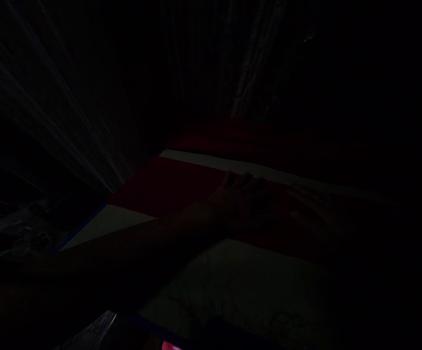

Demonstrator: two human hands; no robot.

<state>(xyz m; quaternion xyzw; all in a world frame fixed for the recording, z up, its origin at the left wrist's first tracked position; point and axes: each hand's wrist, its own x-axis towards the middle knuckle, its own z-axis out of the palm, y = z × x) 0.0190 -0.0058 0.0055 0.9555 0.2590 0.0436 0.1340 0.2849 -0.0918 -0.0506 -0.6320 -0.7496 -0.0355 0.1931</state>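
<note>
Bearing wide red and pale bands, one striped cloth (262,272), seen in very low light, lay spread beneath both hands. Blue edging (89,222) ran along its left edge and part of its near edge; the right edge was lost in darkness.

Left hand (238,201): palm down on the broad red band (182,180), fingers wide apart, nothing seen in its grip. The spread probably served to press the cloth flat over a larger area. Left forearm (149,243): angled across from the near left corner, apparently to reach the middle.

Right hand (316,209): right of the left hand, well in from the left edge; fingers extended, thumb apart, no object visible. Firm contact could not be told; its nearness suggested a paired hold on the same band.

Narrow pale band (203,159): along the far edge, just beyond the fingertips. Dark red fabric (211,138): past that edge. Indistinct clutter (25,228): outside the left edge, unidentified.
</note>
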